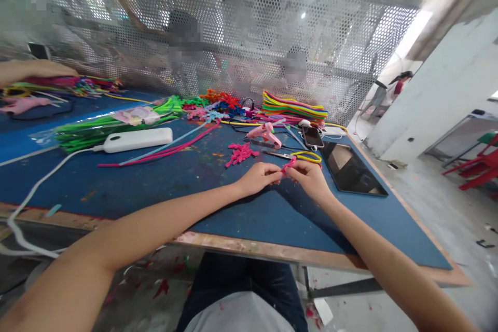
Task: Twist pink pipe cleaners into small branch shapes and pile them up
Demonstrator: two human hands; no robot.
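Between left hand (257, 178) and right hand (312, 180) sits pink chenille (289, 164).

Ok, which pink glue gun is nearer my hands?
The pink glue gun beside the yellow-handled scissors; the other pink gun lies at the far left, near another person's arm.

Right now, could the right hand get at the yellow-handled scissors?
Probably yes: the scissors lie just beyond the right hand with nothing visible on top, though it holds a pink piece.
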